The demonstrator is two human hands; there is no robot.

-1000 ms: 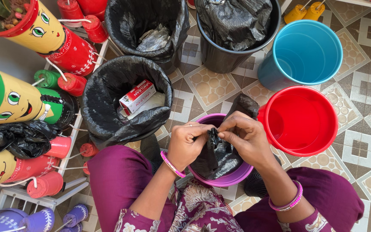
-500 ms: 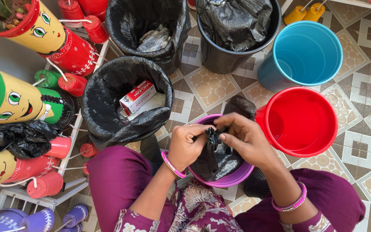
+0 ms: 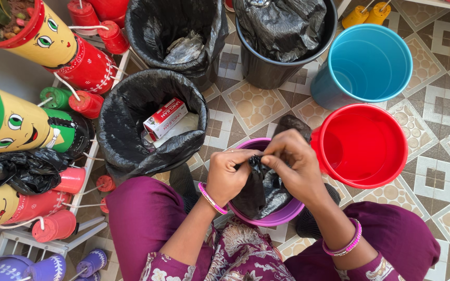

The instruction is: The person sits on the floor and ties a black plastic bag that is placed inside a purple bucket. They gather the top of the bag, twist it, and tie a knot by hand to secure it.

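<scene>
Both hands, left hand (image 3: 228, 177) and right hand (image 3: 294, 165), pinch a black bag (image 3: 259, 190) that hides most of the purple bin (image 3: 282, 216).

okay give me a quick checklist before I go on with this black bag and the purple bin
1. Both hands on the black bag: ok, left hand and right hand pinch its top edge.
2. Bag mouth opened: not ok, it looks bunched.
3. Bag inside the purple bin: ok, partly.
4. Bag folded over the rim: not ok.
5. Red bin clear of the purple bin: cannot tell, close beside it.
</scene>
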